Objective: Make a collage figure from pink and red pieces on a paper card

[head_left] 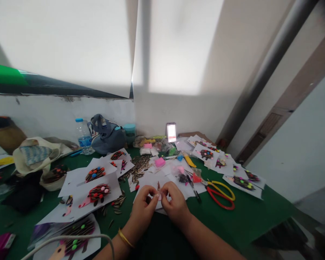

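Note:
Above a white sheet [148, 178] near the table's front, my left hand [144, 206] and my right hand [175, 204] almost touch at the fingertips. Both hands pinch a small pale pink piece [159, 196] between them. A brown pointed bit [159, 186] sticks up at the fingertips; what it is, I cannot tell for certain. A yellow bracelet circles my left wrist. Striped seeds [138, 169] lie in a heap beyond my left hand. A block of pink clay [160, 162] rests on the papers farther back.
Red and yellow scissors [221, 195] and a black pen [194, 188] lie at the right. Sheets with seed-covered hedgehog figures [99, 193] spread left and right. A bottle [84, 137], a blue bag [107, 135] and a phone [171, 132] stand behind. A cable [70, 237] crosses the lower left.

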Tool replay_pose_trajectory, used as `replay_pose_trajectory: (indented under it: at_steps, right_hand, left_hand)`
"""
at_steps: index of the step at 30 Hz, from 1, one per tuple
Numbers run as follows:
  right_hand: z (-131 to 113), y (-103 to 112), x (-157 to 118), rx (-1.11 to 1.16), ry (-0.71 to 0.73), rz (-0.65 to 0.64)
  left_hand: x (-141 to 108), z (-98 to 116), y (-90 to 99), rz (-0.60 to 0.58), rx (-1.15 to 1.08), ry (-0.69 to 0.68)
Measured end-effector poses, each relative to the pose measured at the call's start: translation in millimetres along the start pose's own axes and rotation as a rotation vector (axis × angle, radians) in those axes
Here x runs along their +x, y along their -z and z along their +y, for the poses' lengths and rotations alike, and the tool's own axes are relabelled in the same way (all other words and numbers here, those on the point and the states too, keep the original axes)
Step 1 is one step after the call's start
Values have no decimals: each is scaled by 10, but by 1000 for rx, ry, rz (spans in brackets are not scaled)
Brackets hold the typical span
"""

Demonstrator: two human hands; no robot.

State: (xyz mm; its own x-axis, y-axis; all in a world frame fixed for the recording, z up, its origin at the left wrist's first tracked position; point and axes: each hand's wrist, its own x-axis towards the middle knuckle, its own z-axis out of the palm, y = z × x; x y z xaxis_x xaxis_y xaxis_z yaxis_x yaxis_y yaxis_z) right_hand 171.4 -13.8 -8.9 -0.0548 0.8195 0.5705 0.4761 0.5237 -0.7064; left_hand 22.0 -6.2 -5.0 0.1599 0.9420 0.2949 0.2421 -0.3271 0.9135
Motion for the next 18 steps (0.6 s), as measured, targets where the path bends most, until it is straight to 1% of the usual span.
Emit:
replay_pose_trajectory:
  at_steps: [3,5,9,11,13,16,18]
  right_hand:
    - [11,-7,-15,-25,25,-8]
    - [41,-9,-22,-25,25,-16]
    - [126,-4,-28,14,-57,11]
    - [147,3,-28,45,-110,19]
    - [136,15,-25,91,-147,11]
    - [83,31,-18,174,-184,-17]
    - [50,34,-17,215,-196,-42]
  left_hand:
    - [-19,-30,-12,29,97,-28]
    - [-24,-16,-6,12,94,-34]
    - [-10,41,25,-52,-60,-43]
    - [2,39,31,-37,-166,-30]
    - [14,12,25,17,-289,44]
    - [35,-18,14,131,-444,210]
    - [48,2,16,140,-504,299]
